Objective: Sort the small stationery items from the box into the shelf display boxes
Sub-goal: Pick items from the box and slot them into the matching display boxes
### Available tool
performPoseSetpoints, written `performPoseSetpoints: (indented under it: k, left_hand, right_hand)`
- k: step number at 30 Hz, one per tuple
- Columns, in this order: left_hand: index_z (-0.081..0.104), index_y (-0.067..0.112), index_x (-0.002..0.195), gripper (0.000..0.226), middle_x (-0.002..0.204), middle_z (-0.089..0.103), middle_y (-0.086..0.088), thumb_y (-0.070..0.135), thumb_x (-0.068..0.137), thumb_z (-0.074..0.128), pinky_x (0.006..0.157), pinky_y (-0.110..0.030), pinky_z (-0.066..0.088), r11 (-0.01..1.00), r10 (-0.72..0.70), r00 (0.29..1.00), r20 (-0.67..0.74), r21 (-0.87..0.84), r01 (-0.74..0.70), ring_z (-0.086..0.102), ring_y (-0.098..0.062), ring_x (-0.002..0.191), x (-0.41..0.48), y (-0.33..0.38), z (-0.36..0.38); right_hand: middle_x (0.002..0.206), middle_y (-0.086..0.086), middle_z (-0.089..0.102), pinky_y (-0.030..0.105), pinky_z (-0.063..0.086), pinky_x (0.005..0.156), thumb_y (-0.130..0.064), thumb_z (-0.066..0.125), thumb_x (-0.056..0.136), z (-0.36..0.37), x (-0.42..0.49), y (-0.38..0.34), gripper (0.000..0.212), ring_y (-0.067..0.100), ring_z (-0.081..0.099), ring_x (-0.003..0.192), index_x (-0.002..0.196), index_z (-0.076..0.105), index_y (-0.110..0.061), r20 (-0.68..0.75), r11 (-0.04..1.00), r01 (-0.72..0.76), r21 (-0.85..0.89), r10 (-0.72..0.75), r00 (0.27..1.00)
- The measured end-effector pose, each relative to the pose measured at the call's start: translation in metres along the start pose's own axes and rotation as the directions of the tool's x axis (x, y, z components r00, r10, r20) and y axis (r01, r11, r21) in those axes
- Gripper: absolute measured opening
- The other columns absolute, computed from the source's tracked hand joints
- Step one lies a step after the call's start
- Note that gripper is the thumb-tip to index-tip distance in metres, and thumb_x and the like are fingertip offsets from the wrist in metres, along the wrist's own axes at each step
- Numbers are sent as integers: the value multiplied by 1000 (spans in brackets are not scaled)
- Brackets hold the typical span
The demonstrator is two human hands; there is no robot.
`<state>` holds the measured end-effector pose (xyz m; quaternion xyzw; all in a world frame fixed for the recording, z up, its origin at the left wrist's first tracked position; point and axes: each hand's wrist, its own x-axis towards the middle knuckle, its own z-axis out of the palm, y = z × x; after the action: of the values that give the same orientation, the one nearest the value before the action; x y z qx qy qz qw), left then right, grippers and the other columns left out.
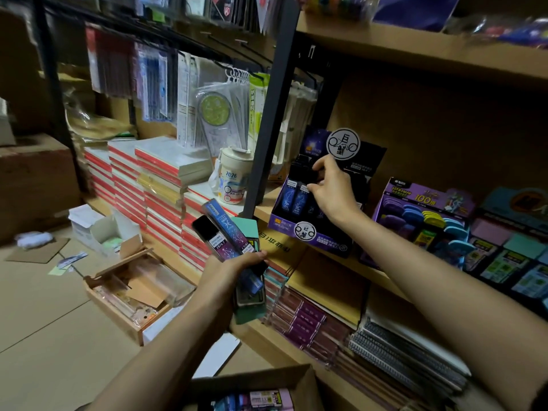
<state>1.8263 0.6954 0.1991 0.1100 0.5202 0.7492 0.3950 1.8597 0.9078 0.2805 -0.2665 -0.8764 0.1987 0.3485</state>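
Plastic lead cases (228,241), judged light, stiff and slick, sit fanned in the gripping left hand (234,269) below-left of the display box (296,229), where the right hand (333,191) pinches one by its upper end, the soundest hold.

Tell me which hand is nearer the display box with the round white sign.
Right. The right hand pinches a case inside the display box; the left hand grips cases below left of it.
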Motion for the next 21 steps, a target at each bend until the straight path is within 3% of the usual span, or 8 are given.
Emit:
performPoseSetpoints:
  k: [4, 9, 13, 16, 18, 21]
  left_hand:
    - [65, -2, 103, 34, 80, 74, -9, 15, 74, 72, 57, -28, 56, 1000, -4, 1000, 17, -20, 5, 72, -18, 65, -1, -1, 0]
    - [68, 1, 98, 40, 88, 73, -12, 19, 62, 72, 64, -30, 55, 1000, 3, 997, 79, -20, -2, 71, -17, 68, -10, 2, 3]
    - [62, -1, 110, 57, 94, 71, -14, 21, 59, 74, 75, -36, 56, 1000, 15, 995, 100, -12, -14, 70, -22, 77, -15, 3, 7]
    - [59, -2, 114, 60, 95, 71, -14, 21, 60, 73, 72, -35, 58, 1000, 21, 990, 140, 17, -24, 70, -23, 79, -18, 5, 9]
    - [60, 0, 111, 56, 90, 73, -11, 20, 61, 74, 71, -34, 59, 997, 21, 981, 195, 68, -35, 71, -23, 79, -20, 5, 9]
    - [60, 4, 106, 53, 89, 73, -10, 22, 60, 76, 68, -32, 60, 984, 6, 963, 269, 169, -53, 71, -24, 80, -21, 3, 11]
  right_hand:
    - [117, 8, 50, 36, 47, 89, -4, 62, 86, 3, -2, -3, 28, 24, 52, 106, 112, 51, -8, -13, 951, 153, -267, -162, 987]
    - [120, 8, 49, 36, 44, 93, -4, 57, 89, -7, 7, -6, 28, 26, 51, 110, 117, 56, -7, 49, 949, 126, -290, -117, 992]
    - [127, 7, 47, 27, 38, 96, -3, 52, 92, -20, 0, -5, 40, 23, 49, 115, 131, 51, -10, 140, 971, 119, -206, -92, 986]
    - [128, 6, 45, 27, 36, 103, -1, 48, 92, -28, -25, -4, 39, 20, 44, 120, 130, 50, -8, 70, 978, 165, -127, -157, 985]
    - [116, 4, 48, 18, 37, 93, -2, 50, 92, -30, -49, -4, 28, 15, 48, 107, 118, 57, -7, 42, 976, 214, -44, -212, 976]
    - [102, -5, 57, 11, 40, 76, -17, 55, 93, -31, -89, -7, 13, 6, 55, 91, 103, 63, -19, 249, 981, 75, 180, -119, 961]
